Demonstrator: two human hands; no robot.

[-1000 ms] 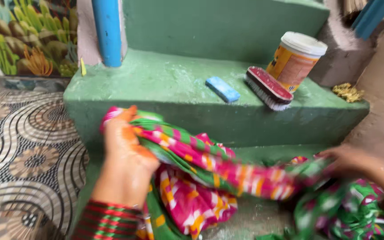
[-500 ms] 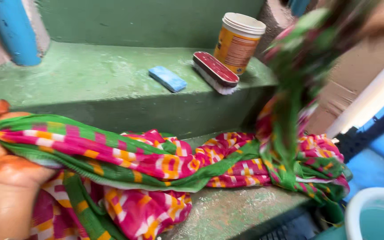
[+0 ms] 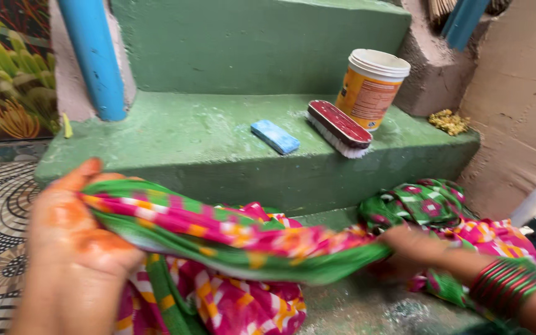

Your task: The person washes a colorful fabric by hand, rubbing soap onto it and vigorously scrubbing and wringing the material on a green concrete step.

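Two hands, the left hand (image 3: 72, 248) and right hand (image 3: 414, 248), clamp their fingers on a twisted pink, green and orange patterned cloth (image 3: 231, 239) stretched between them above the green concrete step (image 3: 175, 139).

Bare left hand (image 3: 72, 248) stained with orange dye; right wrist wears stacked red-and-green bangles (image 3: 507, 286).

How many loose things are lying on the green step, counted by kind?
Blue rectangular soap bar: 1
Red-backed scrubbing brush with white bristles: 1
Orange plastic tub with white lid: 1
Small yellow crumbly heap: 1
Total: 4
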